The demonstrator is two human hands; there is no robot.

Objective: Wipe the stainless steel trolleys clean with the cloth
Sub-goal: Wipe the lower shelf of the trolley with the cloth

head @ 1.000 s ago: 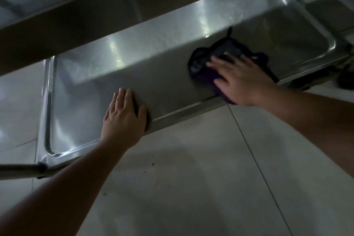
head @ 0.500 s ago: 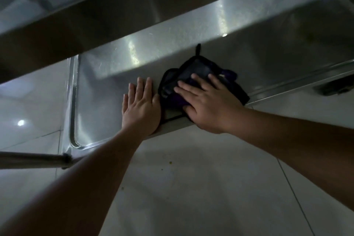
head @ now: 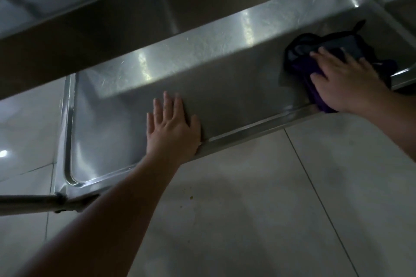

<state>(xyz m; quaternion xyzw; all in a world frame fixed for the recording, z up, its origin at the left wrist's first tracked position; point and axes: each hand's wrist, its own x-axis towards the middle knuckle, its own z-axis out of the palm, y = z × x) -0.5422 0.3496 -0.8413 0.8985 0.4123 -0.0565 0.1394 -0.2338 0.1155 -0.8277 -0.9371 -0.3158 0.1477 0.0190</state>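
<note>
Right now the right hand point(head: 344, 81), fingers spread, is pressing the cloth point(head: 315, 51) at upper right; the flat left hand point(head: 172, 128) is bracing the trolley shelf point(head: 225, 87), which may roll.

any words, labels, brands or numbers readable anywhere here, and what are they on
None can be read.
Lower shelf: bare scratched steel with glare, no label or stamp in view.
Upper shelf: plain metal, no marking.
Cloth under the right hand: dark, no tag or print that shows.
Floor tiles: plain, only a few specks.
</note>
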